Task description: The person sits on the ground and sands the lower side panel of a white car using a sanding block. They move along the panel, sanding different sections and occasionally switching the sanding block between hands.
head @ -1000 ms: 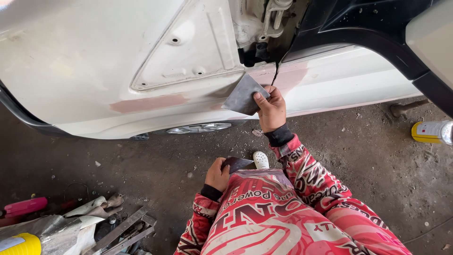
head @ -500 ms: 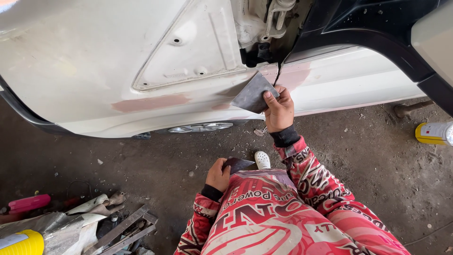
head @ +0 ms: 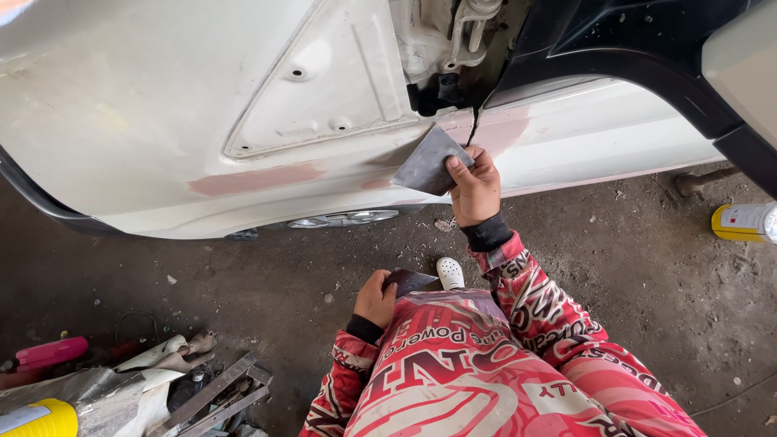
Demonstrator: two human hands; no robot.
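right hand [head: 476,188] pinched a grey sanding sheet [head: 429,162] flat against the white car body panel [head: 162,121], over pinkish filler [head: 255,179]; left hand [head: 375,299] gripped a spare dark sheet [head: 410,281] at the knee.

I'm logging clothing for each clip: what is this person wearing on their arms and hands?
Both hands, the left hand and right hand, are bare, with no gloves. The long sleeves are red with white and black lettering and patterns, ending in black cuffs at the wrists.
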